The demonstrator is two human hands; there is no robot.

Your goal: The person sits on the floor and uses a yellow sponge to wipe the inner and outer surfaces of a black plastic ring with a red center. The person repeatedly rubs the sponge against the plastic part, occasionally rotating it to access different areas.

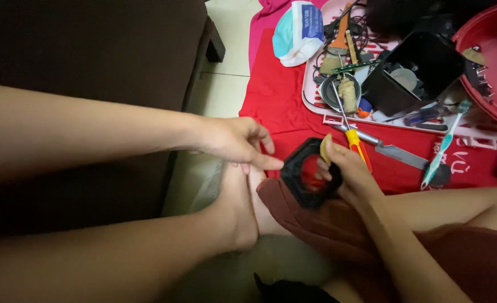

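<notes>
So we've got a black ring (307, 174) in our right hand (346, 171), held over our knee, just at the edge of the red cloth (276, 101). It's a chunky, roughly hexagonal frame with a round hole, and red shows through the middle. Right fingers are wrapped around its right side, thumb pressed on the top edge, and there's a small yellowish bit (326, 148) pinched against the ring up there too. Can't really tell what that bit is.

Our left hand (237, 140) is just to the left of the ring, fingers loosely spread, holding nothing; the index fingertip reaches the ring's left edge, about touching.

Right behind the right hand, on the cloth, a yellow-handled screwdriver (352, 137) and a small saw (394, 151) lie side by side. A teal toothbrush (444, 143) lies further right. Beyond those sits a pink tray (315, 104) piled with tools and a black box (414, 70), and a red tub (492, 50) in the corner. Dark sofa (91, 50) on the left.
</notes>
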